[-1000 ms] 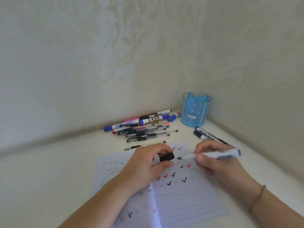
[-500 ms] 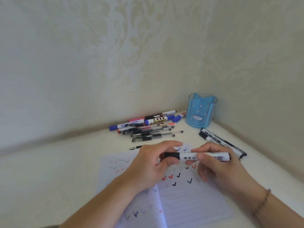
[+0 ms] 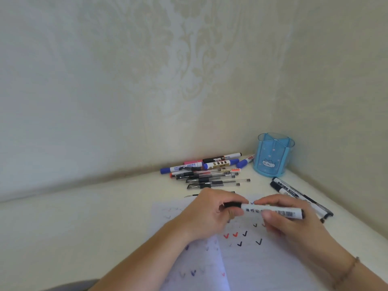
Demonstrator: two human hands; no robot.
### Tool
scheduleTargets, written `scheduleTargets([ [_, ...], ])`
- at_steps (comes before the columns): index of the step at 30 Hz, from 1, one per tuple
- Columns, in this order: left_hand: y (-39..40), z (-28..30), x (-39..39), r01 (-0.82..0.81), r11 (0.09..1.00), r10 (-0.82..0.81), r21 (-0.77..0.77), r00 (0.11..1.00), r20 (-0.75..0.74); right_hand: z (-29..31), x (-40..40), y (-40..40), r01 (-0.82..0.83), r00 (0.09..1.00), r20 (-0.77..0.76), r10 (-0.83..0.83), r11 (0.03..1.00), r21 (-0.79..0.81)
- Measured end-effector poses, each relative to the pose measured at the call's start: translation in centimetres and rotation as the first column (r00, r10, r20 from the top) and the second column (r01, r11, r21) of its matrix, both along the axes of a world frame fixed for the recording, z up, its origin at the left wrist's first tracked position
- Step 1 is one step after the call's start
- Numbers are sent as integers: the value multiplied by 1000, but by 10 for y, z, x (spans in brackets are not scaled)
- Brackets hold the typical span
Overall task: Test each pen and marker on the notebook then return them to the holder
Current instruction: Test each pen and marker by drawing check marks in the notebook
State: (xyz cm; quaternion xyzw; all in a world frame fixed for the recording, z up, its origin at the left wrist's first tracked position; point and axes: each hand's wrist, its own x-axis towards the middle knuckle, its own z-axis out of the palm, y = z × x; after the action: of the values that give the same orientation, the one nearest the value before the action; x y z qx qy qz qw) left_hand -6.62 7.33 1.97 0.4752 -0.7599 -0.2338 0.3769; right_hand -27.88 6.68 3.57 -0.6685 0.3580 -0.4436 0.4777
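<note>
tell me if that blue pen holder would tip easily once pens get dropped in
Probably fairly steady: the blue pen holder stands upright, looks squat and flares into a wider base. It seems to be thin, empty plastic, so likely light; a sideways knock might slide it on the smooth tabletop.

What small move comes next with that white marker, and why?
Probably let the left hand release the black cap and carry the white barcoded marker in the right hand to the blue plastic holder. The cap looks seated, black ticks mark the lined notebook, and the holder looks empty.

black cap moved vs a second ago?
Yes. The black cap, pinched by the left hand, went right onto the white marker above the notebook; gap closed.
</note>
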Motion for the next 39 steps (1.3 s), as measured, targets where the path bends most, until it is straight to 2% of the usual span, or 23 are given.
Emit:
scheduleTargets([
  [3,-1,11,19,-81,995,80,-56,997,-6,14,1,-6,75,989,125,-78,997,33],
  [8,16,57,60,-122,980,135,-160,988,71,54,39,-16,122,980,168,-112,991,-52],
  [11,45,83,107,-266,940,283,-212,957,54,76,84,-11,76,979,197,-52,990,-120],
  [15,119,87,177,-451,878,466,-158,882,73,83,164,26,-131,974,173,148,985,-108],
  [22,290,71,263,-693,716,698,-81,710,95,62,296,126,-475,877,45,478,878,-59],
  [28,383,46,290,-774,633,757,26,625,188,39,343,191,-662,748,-134,650,746,-74],
  [32,401,39,294,-786,617,763,31,607,222,21,355,208,-733,665,-316,676,673,-102],
  [35,408,32,292,-799,598,756,66,589,286,6,358,212,-756,603,-489,630,648,-98],
  [37,411,28,291,-801,591,747,89,586,315,-1,358,210,-750,588,-569,575,650,-119],
  [39,411,25,289,-800,591,741,104,589,324,-4,357,208,-733,602,-584,545,667,-133],
])
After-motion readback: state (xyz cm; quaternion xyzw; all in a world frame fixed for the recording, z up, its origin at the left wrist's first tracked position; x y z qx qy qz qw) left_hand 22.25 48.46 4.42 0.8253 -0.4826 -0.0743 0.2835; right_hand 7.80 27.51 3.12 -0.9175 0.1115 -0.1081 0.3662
